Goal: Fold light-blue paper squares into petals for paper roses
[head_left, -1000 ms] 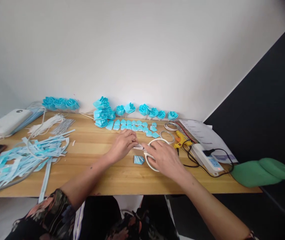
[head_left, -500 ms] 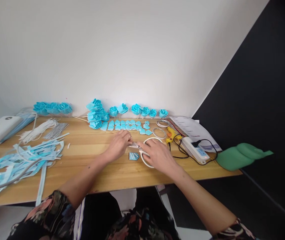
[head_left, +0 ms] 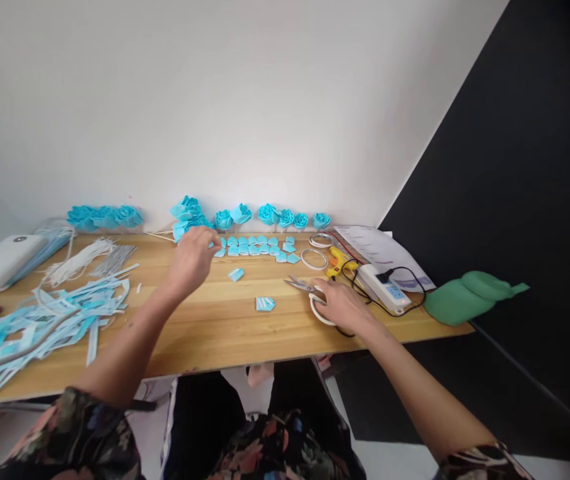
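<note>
My right hand is closed around the white handles of a pair of scissors, low over the right-middle of the table. The blades point left and stand slightly apart. My left hand is raised before the left end of the rows of small blue cut pieces. Its fingers are pinched together, and whatever they may hold cannot be made out. Between the hands lie a small folded blue piece and, nearer me, a striped blue-and-white piece with one pointed end.
Blue handmade flowers stand along the wall. Blue strips and white cords lie left, beside a white power bank. At right are a wire ring, yellow glue gun, power strip and green bag-like object.
My hands have moved apart: the left up and leftward, the right rightward with the scissors. A small folded blue piece now shows on the table where my left hand was.
</note>
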`<state>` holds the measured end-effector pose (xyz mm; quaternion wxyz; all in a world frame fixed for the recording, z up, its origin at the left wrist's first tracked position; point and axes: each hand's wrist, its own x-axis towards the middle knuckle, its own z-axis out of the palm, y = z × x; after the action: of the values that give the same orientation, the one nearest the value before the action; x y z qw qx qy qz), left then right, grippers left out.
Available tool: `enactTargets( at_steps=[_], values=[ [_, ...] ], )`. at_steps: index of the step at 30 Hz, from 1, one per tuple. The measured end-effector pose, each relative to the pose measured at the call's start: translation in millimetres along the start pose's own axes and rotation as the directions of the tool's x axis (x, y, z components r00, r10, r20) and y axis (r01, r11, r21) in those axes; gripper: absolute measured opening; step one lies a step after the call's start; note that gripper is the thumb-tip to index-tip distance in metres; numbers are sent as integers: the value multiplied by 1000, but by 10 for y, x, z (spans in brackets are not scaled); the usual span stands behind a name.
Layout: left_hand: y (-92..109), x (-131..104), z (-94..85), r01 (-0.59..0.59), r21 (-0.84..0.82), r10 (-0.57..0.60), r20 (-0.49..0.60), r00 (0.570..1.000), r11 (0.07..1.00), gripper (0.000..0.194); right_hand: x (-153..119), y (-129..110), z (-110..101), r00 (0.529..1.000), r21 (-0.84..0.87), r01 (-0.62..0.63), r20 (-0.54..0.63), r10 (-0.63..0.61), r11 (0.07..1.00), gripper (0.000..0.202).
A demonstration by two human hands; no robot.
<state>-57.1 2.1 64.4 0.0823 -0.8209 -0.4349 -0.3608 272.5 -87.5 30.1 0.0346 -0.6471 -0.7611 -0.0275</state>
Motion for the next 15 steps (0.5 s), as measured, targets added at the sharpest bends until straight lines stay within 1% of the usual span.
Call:
enactTargets(
  at_steps=[2,3,4,6,7,9,12,13,15],
  values=[
    [-207,-83,-240,35,102,-41,62,997,994,15,3,6,-13,999,-51,17,38,-15,999,37],
    [-327,-154,-359,61,154,-76,93,993,986,17,5,-10,-40,999,-81,26,36,-23,996,34],
    [-455,-241,-473,87,209,-118,140,983,974,18,7,-36,-78,999,-114,30,19,-28,993,31],
    [-713,-443,-683,119,326,-202,233,951,938,23,21,-117,-173,998,-158,16,-51,-24,987,25],
    [-834,-547,-777,164,384,-273,248,930,909,24,36,-167,-216,997,-148,2,-78,-14,989,23],
    [-1039,-736,-939,254,469,-417,284,864,846,29,89,-275,-257,996,-62,41,-78,-46,997,22],
    [-1240,-942,-1113,337,521,-551,336,764,784,36,203,-414,-172,988,171,151,9,-154,974,24],
    [-1286,-991,-1153,355,537,-581,338,740,765,36,242,-447,-114,983,224,174,16,-182,959,23],
    [-1367,-1072,-1205,378,559,-616,330,715,738,37,314,-492,10,976,285,205,9,-216,936,23]
  ],
)
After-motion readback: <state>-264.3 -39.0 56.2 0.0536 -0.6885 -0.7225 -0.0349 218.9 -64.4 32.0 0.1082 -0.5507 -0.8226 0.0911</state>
